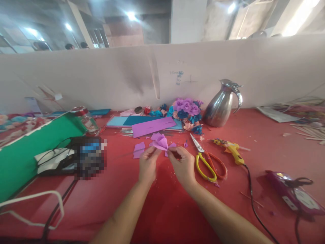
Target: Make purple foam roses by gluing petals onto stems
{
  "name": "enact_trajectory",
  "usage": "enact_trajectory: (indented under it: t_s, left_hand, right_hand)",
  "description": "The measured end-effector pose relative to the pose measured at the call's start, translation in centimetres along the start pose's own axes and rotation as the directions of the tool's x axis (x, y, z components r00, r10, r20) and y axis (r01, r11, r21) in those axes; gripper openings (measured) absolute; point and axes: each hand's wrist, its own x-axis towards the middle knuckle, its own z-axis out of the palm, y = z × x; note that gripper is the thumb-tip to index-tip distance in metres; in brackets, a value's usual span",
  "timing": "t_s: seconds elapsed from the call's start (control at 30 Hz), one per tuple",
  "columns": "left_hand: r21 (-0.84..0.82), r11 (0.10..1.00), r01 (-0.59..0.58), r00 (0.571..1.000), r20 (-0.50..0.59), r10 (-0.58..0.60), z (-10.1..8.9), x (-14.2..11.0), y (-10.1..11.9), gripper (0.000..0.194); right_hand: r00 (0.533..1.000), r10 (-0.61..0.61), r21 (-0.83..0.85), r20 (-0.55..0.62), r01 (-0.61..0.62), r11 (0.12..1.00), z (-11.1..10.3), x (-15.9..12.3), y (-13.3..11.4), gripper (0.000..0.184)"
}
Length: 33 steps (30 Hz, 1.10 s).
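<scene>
Between my two hands is a purple paper flower [159, 141], its petals opening upward. My left hand [148, 164] pinches its lower left side with thumb and forefinger. From the other side my right hand [183, 166] pinches it near the base at lower right. Behind my left hand lies a cut purple paper piece [138, 150]. Beyond the flower, a long purple paper strip [153, 126] rests across blue paper sheets [119, 121]. Scissors [206, 166] with one yellow and one red handle lie just right of my right hand.
A yellow glue gun [235, 152] with a black cord lies at right, near a purple power box [291, 193]. Finished paper flowers [186, 108] are heaped beside a steel jug [220, 105] at the back. At left are a glass jar [87, 120] and a green panel [50, 145].
</scene>
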Motion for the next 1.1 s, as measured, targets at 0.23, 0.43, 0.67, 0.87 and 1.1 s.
enact_trajectory:
  t_s: [0.23,0.43,0.67,0.87,1.1]
  left_hand:
    - [0.047,0.999,0.015,0.999,-0.042,-0.013,-0.1,-0.2,-0.4,0.018]
    - [0.037,0.999,0.023,0.999,0.042,-0.024,0.0,-0.3,-0.2,0.023]
    - [0.050,0.999,0.003,0.998,0.065,-0.007,0.0,-0.4,0.4,0.023]
    - [0.065,0.998,0.011,0.984,0.176,-0.022,0.0,-0.5,0.6,0.024]
    - [0.099,0.991,-0.094,0.988,0.134,0.081,-0.3,-0.7,1.3,0.020]
  right_hand:
    - [1.000,0.001,0.007,0.012,-0.001,1.000,0.0,-0.1,0.1,0.012]
    - [1.000,0.009,0.017,0.012,-0.009,1.000,0.2,-0.2,0.2,0.012]
    - [1.000,0.010,0.041,0.000,-0.010,0.999,0.1,-0.2,-0.1,0.010]
    - [1.000,-0.007,0.092,-0.005,0.008,0.996,0.2,-0.3,0.3,0.009]
    - [0.995,0.091,0.249,0.040,-0.098,0.963,0.5,-0.4,0.6,0.009]
